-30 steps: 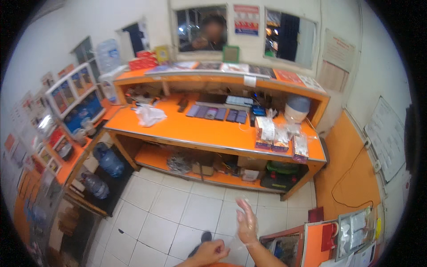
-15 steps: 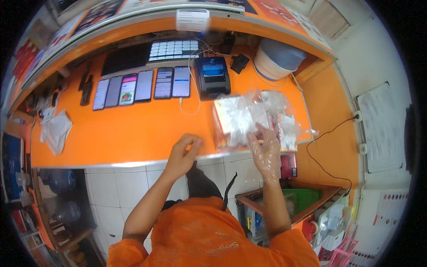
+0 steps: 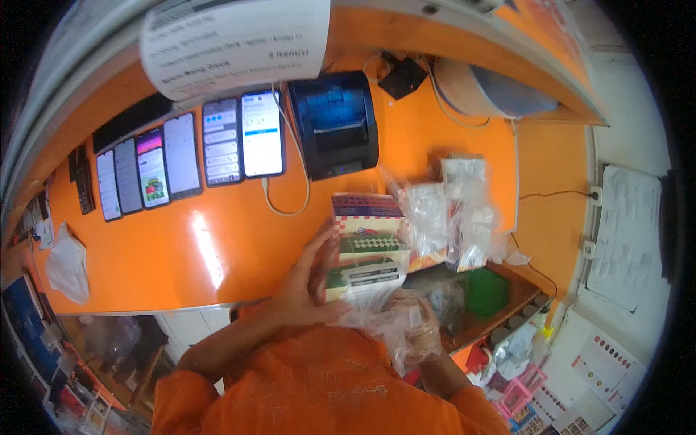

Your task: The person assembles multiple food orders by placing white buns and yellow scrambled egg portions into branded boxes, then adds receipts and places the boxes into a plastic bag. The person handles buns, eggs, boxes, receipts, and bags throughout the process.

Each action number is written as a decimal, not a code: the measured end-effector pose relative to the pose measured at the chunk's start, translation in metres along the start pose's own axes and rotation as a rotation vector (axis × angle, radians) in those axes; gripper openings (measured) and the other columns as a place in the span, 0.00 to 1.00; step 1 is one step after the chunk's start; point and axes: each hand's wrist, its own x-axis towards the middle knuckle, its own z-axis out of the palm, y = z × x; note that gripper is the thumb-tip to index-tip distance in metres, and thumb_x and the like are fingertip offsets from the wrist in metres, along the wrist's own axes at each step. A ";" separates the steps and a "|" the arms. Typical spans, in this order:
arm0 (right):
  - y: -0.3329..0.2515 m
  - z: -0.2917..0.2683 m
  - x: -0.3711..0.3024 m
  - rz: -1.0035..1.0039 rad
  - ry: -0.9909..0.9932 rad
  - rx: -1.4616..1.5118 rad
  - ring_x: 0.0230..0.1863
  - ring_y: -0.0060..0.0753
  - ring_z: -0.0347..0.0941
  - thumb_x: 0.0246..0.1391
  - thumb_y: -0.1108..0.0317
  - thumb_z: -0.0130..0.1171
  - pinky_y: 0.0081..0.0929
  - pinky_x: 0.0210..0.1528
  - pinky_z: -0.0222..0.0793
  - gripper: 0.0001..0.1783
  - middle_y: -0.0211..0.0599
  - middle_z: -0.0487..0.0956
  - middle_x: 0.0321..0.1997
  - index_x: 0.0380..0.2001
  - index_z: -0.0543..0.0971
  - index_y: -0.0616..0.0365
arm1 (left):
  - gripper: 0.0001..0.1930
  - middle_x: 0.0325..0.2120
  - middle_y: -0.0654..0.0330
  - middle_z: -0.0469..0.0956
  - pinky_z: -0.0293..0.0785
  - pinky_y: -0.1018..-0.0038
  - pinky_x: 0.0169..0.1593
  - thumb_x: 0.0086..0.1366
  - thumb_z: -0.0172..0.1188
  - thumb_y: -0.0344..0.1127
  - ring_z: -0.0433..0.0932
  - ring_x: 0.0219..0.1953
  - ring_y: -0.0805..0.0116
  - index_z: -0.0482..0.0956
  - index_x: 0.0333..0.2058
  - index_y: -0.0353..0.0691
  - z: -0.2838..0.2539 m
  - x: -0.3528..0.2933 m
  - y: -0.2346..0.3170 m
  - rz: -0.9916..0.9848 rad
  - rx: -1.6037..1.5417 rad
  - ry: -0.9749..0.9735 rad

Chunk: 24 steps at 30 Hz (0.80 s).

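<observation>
Close to my body at the counter's near edge is a stack of printed cardboard boxes [image 3: 368,246], cream and green with a purple one at the far end. Clear plastic is bunched over the near end. My left hand [image 3: 310,286] grips the stack's left side, fingers along its edge. My right hand [image 3: 419,330] is closed in the crumpled clear plastic bag [image 3: 388,326] at the near right corner; the plastic blurs its fingers. More clear plastic-wrapped packs [image 3: 464,217] lie just right of the stack.
Several lit phones [image 3: 181,156] lie in a row on the orange counter [image 3: 159,254], with a black printer [image 3: 335,127] beside them. A round tub [image 3: 493,90] stands at the back right. A white cloth [image 3: 67,264] lies far left. A paper sheet [image 3: 235,43] hangs overhead.
My left hand has moved from bare counter onto the boxes. The stack has come nearer and turned, showing its printed sides. My right hand has drawn back with plastic. The view has shifted closer.
</observation>
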 end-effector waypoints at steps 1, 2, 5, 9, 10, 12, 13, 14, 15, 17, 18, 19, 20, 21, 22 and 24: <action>0.003 0.005 -0.004 -0.045 -0.021 -0.102 0.57 0.42 0.75 0.45 0.58 0.80 0.46 0.53 0.75 0.40 0.44 0.77 0.56 0.59 0.73 0.57 | 0.57 0.73 0.43 0.51 0.44 0.58 0.76 0.54 0.78 0.37 0.50 0.76 0.53 0.47 0.73 0.32 -0.004 -0.005 0.002 -0.021 -0.059 -0.024; 0.003 0.012 -0.007 -0.038 -0.032 -0.047 0.56 0.45 0.76 0.42 0.59 0.80 0.46 0.54 0.74 0.37 0.45 0.78 0.55 0.55 0.75 0.57 | 0.56 0.73 0.43 0.51 0.45 0.58 0.75 0.54 0.78 0.38 0.50 0.76 0.52 0.47 0.73 0.32 -0.007 -0.009 0.004 -0.044 -0.115 -0.048; -0.001 0.019 -0.003 -0.115 -0.043 -0.054 0.53 0.52 0.78 0.37 0.61 0.81 0.46 0.55 0.73 0.29 0.45 0.79 0.53 0.45 0.81 0.57 | 0.57 0.73 0.43 0.52 0.47 0.58 0.75 0.54 0.78 0.38 0.52 0.75 0.52 0.47 0.73 0.32 -0.010 -0.007 0.002 -0.038 -0.128 -0.069; -0.011 0.016 0.010 -0.192 -0.006 -0.213 0.50 0.53 0.79 0.37 0.63 0.80 0.47 0.54 0.74 0.26 0.44 0.80 0.51 0.42 0.82 0.57 | 0.56 0.72 0.43 0.54 0.47 0.58 0.75 0.55 0.77 0.39 0.52 0.75 0.52 0.48 0.73 0.31 -0.013 0.006 0.005 0.070 -0.077 -0.075; -0.014 0.015 0.010 -0.217 -0.009 -0.223 0.50 0.52 0.79 0.38 0.64 0.80 0.46 0.53 0.74 0.26 0.43 0.80 0.51 0.42 0.82 0.57 | 0.55 0.72 0.43 0.54 0.47 0.58 0.75 0.56 0.77 0.40 0.52 0.75 0.52 0.49 0.73 0.32 -0.015 0.008 0.006 0.119 -0.015 -0.080; -0.018 0.013 0.012 -0.264 -0.025 -0.245 0.50 0.49 0.80 0.40 0.65 0.79 0.44 0.52 0.76 0.27 0.41 0.80 0.51 0.46 0.81 0.58 | 0.53 0.71 0.44 0.55 0.47 0.58 0.75 0.58 0.75 0.41 0.53 0.75 0.52 0.49 0.73 0.33 -0.019 0.009 0.010 0.065 0.027 -0.110; -0.020 0.010 0.012 -0.211 0.098 -0.131 0.50 0.48 0.80 0.41 0.66 0.78 0.42 0.52 0.76 0.27 0.41 0.80 0.51 0.47 0.80 0.58 | 0.51 0.71 0.45 0.56 0.48 0.58 0.75 0.61 0.73 0.41 0.54 0.75 0.53 0.50 0.73 0.33 -0.020 0.008 0.010 -0.032 0.013 -0.129; -0.025 0.012 0.012 -0.065 0.244 -0.022 0.49 0.46 0.80 0.43 0.68 0.77 0.41 0.52 0.77 0.27 0.40 0.80 0.50 0.49 0.80 0.58 | 0.49 0.71 0.46 0.56 0.48 0.58 0.75 0.63 0.71 0.42 0.54 0.75 0.53 0.50 0.74 0.34 -0.023 0.007 0.009 -0.120 0.004 -0.145; -0.031 0.008 0.015 0.057 0.312 0.294 0.49 0.43 0.79 0.44 0.70 0.75 0.38 0.51 0.78 0.27 0.38 0.80 0.48 0.50 0.79 0.59 | 0.46 0.71 0.47 0.56 0.50 0.59 0.75 0.66 0.68 0.42 0.55 0.74 0.54 0.51 0.74 0.35 -0.026 0.006 0.006 -0.125 -0.041 -0.127; -0.050 0.002 0.025 0.140 0.505 0.767 0.48 0.39 0.79 0.46 0.71 0.74 0.35 0.50 0.78 0.26 0.36 0.80 0.46 0.50 0.78 0.58 | 0.40 0.71 0.49 0.57 0.53 0.60 0.74 0.71 0.62 0.42 0.57 0.73 0.56 0.52 0.73 0.36 -0.037 0.002 -0.004 -0.095 -0.094 -0.066; -0.066 -0.002 0.031 0.070 0.528 0.681 0.48 0.38 0.79 0.47 0.70 0.73 0.34 0.50 0.78 0.25 0.35 0.80 0.46 0.50 0.78 0.58 | 0.36 0.70 0.49 0.60 0.56 0.61 0.73 0.73 0.58 0.41 0.60 0.72 0.57 0.54 0.73 0.37 -0.046 -0.001 -0.009 -0.127 -0.205 -0.040; -0.085 -0.006 0.040 -0.007 0.486 0.667 0.48 0.37 0.78 0.47 0.70 0.73 0.34 0.50 0.77 0.24 0.35 0.80 0.45 0.49 0.79 0.58 | 0.32 0.69 0.50 0.63 0.60 0.62 0.71 0.76 0.53 0.41 0.63 0.71 0.58 0.56 0.72 0.37 -0.057 -0.008 -0.014 -0.147 -0.305 -0.004; -0.105 -0.010 0.053 -0.102 0.481 0.613 0.47 0.36 0.78 0.48 0.69 0.72 0.33 0.50 0.77 0.23 0.34 0.80 0.45 0.48 0.79 0.58 | 0.30 0.67 0.51 0.67 0.62 0.62 0.70 0.76 0.53 0.40 0.67 0.68 0.58 0.59 0.71 0.38 -0.070 -0.016 -0.020 -0.208 -0.172 0.042; -0.127 -0.015 0.068 -0.205 0.469 0.569 0.47 0.35 0.77 0.48 0.69 0.72 0.33 0.50 0.76 0.22 0.33 0.80 0.44 0.48 0.79 0.57 | 0.27 0.64 0.51 0.71 0.64 0.62 0.69 0.76 0.53 0.40 0.71 0.66 0.58 0.62 0.70 0.38 -0.085 -0.027 -0.024 -0.272 -0.045 0.104; -0.152 -0.018 0.085 -0.316 0.449 0.529 0.47 0.34 0.77 0.49 0.68 0.71 0.32 0.50 0.76 0.21 0.32 0.80 0.44 0.47 0.79 0.57 | 0.27 0.61 0.51 0.74 0.67 0.61 0.67 0.75 0.55 0.42 0.74 0.62 0.55 0.64 0.68 0.39 -0.102 -0.042 -0.028 -0.215 0.171 0.167; -0.215 -0.023 0.114 -0.539 0.425 0.443 0.46 0.32 0.76 0.50 0.67 0.71 0.32 0.50 0.75 0.19 0.31 0.80 0.43 0.46 0.80 0.57 | 0.28 0.57 0.51 0.77 0.69 0.58 0.65 0.71 0.59 0.45 0.76 0.59 0.50 0.68 0.65 0.41 -0.135 -0.067 -0.035 -0.118 0.558 0.236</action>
